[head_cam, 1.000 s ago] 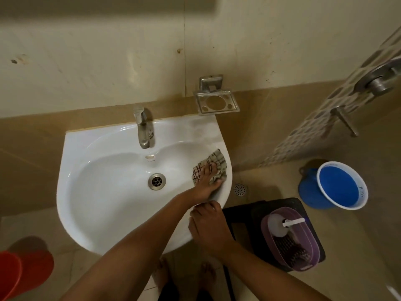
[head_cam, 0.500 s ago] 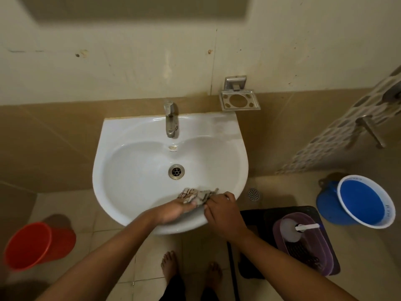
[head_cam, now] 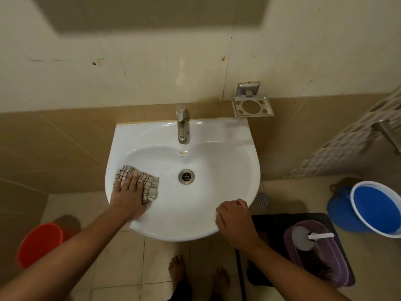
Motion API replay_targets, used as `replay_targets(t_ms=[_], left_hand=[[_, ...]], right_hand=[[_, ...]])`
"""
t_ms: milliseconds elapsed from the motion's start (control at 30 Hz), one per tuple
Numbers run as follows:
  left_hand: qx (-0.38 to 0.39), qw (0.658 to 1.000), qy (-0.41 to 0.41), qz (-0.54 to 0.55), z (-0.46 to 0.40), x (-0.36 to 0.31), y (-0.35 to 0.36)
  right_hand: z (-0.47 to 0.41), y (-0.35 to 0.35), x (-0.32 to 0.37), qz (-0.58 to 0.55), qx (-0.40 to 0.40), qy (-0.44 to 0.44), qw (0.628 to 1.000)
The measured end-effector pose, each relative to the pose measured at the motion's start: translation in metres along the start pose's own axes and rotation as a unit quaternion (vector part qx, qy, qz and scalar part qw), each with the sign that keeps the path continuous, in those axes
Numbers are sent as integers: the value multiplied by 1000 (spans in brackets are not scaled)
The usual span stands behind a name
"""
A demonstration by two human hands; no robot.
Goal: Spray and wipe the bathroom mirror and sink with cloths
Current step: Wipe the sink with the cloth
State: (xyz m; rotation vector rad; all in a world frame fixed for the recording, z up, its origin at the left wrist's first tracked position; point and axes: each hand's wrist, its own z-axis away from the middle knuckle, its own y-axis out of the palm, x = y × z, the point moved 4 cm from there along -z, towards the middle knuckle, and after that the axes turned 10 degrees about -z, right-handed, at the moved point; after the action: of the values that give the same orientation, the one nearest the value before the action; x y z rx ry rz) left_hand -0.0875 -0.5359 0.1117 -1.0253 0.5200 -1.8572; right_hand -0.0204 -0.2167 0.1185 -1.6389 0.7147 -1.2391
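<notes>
We are pressing the checked cloth (head_cam: 138, 181) flat under our left hand (head_cam: 128, 192) on the sink (head_cam: 217, 161) basin's left wall, right hand (head_cam: 233, 216) gripping the front rim; we should be overlapping strokes toward the drain (head_cam: 186, 176)

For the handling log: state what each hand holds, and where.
Left hand presses the checked cloth flat, gripping nothing. Right hand grips the sink front rim.

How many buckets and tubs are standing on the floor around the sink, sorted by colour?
Red round plastic bucket: 1
Blue round plastic bucket with white rim: 1
Purple oval plastic basket, holding a white bottle: 1
Total: 3 containers on the floor.
</notes>
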Motion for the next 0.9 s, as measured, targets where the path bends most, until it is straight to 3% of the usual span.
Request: replay_targets(t_ms=[133, 233, 300, 367, 500, 600, 633, 800, 867, 900], left_hand=[[-88, 984, -113, 102, -30, -20, 2], [-130, 942, -152, 269, -51, -38, -9], [-111, 903, -181, 373, -65, -56, -24], [-75, 826, -218, 514, -76, -72, -50], [-31, 601, -261, 755, -96, -99, -96], [-20, 395, -244, 886, -130, -128, -78], [-13, 358, -231, 905, -145, -140, -69], [54, 213, -181, 959, -104, -164, -130], [61, 221, -130, 965, -99, -181, -155], [63, 241, -89, 964, -91, -188, -171]], right_hand=[[0, 1, 0, -4, -14, -2, 1000], [-1, 2, 0, -6, -23, -9, 1000], [0, 2, 0, -4, -27, -11, 1000], [0, 3, -1, 0, -27, -11, 1000], [-1, 5, -2, -2, -31, -13, 999], [-1, 6, -3, 3, -36, -13, 999], [-1, 5, -3, 2, -40, -14, 999], [0, 5, -3, -4, -60, -24, 998], [-1, 6, -3, 0, -58, -24, 998], [0, 6, -3, 3, -57, -24, 998]])
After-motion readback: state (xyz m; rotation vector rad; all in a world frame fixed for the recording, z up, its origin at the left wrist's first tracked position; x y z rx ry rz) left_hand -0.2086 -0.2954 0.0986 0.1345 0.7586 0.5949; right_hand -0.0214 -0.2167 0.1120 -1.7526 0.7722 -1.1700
